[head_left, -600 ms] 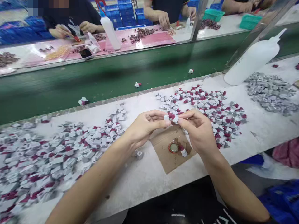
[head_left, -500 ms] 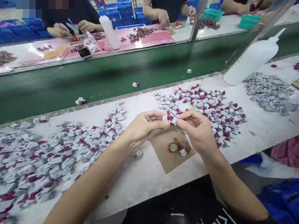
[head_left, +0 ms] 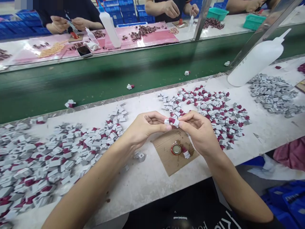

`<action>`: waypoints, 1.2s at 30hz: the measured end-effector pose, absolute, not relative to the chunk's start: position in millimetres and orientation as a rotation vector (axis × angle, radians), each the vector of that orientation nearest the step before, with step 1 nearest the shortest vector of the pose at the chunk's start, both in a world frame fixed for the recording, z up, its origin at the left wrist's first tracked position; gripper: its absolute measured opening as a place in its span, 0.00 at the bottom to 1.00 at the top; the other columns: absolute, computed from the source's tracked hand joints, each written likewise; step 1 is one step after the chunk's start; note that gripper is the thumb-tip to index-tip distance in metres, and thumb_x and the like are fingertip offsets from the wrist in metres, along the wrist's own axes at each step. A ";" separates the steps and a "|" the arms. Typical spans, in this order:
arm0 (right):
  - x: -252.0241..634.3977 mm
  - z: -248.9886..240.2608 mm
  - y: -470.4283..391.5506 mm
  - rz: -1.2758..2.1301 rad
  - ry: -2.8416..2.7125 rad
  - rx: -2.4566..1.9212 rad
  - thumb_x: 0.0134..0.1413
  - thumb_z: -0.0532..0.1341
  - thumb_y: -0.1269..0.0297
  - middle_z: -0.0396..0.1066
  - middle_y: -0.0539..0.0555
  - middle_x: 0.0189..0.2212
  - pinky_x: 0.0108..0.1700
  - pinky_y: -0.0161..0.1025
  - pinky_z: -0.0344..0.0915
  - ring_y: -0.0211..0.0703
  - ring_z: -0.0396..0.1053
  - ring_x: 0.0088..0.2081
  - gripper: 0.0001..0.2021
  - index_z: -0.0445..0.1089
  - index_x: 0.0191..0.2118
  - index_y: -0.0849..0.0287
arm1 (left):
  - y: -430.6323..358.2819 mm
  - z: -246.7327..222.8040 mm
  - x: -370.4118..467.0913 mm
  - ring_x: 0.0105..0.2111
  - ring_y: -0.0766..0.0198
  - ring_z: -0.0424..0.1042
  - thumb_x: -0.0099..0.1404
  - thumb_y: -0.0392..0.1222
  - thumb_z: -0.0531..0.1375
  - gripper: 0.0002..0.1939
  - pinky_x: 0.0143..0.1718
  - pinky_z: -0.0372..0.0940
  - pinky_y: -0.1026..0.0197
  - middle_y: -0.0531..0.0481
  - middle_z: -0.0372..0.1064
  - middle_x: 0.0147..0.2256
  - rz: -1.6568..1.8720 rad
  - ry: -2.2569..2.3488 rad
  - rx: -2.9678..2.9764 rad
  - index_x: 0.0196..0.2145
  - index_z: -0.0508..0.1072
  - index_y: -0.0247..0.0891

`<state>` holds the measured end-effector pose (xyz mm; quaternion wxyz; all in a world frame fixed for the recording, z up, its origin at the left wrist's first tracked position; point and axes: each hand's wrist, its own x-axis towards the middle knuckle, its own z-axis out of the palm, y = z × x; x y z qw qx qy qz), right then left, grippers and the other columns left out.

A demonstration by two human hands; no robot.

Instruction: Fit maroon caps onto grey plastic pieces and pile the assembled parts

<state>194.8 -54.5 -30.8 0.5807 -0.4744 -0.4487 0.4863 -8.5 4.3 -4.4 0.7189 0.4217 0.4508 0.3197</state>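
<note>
Pinching a small grey-and-maroon piece between the fingertips of my left hand and right hand, I hold it near the far edge of the cardboard — my fingers cover its ends, so whether it's one part or two, I can't tell. My left forearm hides some of the left pile, which runs out of view at left.

Pretty bright, even light around the fingers, with soft shadows on the table below and left of them. White glare on the mat beyond. Bottle to their right looks stretched, top-left corner's pixelated.
</note>
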 end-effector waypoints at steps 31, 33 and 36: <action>172.4 -4.6 -21.0 1.406 -1.336 -0.934 0.59 0.82 0.58 0.83 0.51 0.35 0.39 0.43 0.78 0.44 0.80 0.37 0.11 0.81 0.36 0.51 | 20.2 21.2 -65.1 0.36 0.56 0.86 0.52 0.41 0.84 0.13 0.43 0.81 0.55 0.46 0.86 0.33 0.647 0.927 1.269 0.30 0.85 0.41; 167.9 2.4 -14.6 1.415 -1.351 -0.918 0.59 0.82 0.58 0.82 0.50 0.34 0.35 0.42 0.75 0.43 0.79 0.34 0.11 0.82 0.36 0.50 | 23.6 22.3 -70.0 0.37 0.54 0.86 0.53 0.42 0.84 0.13 0.42 0.81 0.54 0.46 0.86 0.33 0.655 0.919 1.213 0.30 0.85 0.42; 161.1 11.6 -5.6 1.438 -1.365 -0.953 0.60 0.82 0.57 0.80 0.50 0.32 0.30 0.41 0.70 0.42 0.75 0.31 0.12 0.81 0.34 0.50 | 26.8 24.4 -77.6 0.37 0.54 0.86 0.53 0.40 0.83 0.12 0.41 0.80 0.54 0.46 0.86 0.34 0.668 0.899 1.114 0.30 0.85 0.43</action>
